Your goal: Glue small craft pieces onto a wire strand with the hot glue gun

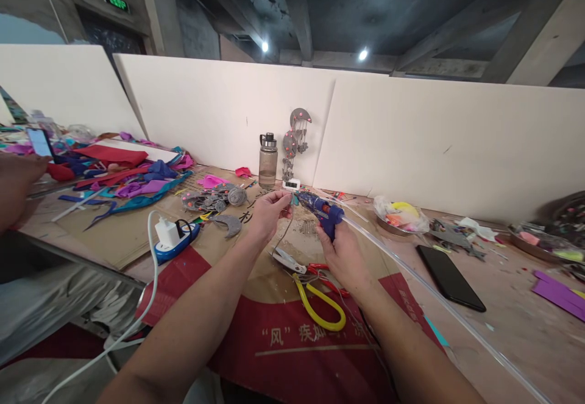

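Observation:
My right hand (341, 253) is wrapped round the handle of a blue hot glue gun (323, 210), its nozzle pointing left. A long clear glue stick (411, 273) trails from the back of the gun toward the lower right. My left hand (273, 212) pinches a small teal piece (295, 198) right at the nozzle; its exact kind is too small to make out. Below my hands lie yellow-handled scissors (320, 306) and red-handled pliers (326, 276). A grey felt crescent (227, 225) rests to the left of my left hand.
A water bottle (267, 161) stands by the white partition (205, 111), beside a hanging grey felt ornament (300, 117). Left are a blue power strip (176, 244) with white cable and piled felt scraps (123, 166). A black phone (450, 277) and bowl (398, 226) lie right. Another person's arm (18, 184) reaches in.

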The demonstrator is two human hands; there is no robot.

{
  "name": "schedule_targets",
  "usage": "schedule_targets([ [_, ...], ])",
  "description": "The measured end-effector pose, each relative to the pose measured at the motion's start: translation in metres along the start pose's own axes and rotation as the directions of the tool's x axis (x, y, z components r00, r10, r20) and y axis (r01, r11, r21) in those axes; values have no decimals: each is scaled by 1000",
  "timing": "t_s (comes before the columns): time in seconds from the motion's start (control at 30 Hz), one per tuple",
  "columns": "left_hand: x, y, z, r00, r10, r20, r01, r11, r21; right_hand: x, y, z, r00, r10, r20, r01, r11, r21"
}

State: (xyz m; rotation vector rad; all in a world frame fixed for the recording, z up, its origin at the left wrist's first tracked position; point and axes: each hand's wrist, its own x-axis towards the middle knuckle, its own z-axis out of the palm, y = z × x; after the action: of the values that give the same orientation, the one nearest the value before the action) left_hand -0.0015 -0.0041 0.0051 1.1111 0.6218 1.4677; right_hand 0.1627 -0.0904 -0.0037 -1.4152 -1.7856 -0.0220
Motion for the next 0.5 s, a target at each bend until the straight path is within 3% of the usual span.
schedule_targets([
  [0.5, 0, 3, 1, 1000, -3, -8, 3, 1000, 0, 0, -1, -1, 1000, 9, 4, -9, 1000, 3],
])
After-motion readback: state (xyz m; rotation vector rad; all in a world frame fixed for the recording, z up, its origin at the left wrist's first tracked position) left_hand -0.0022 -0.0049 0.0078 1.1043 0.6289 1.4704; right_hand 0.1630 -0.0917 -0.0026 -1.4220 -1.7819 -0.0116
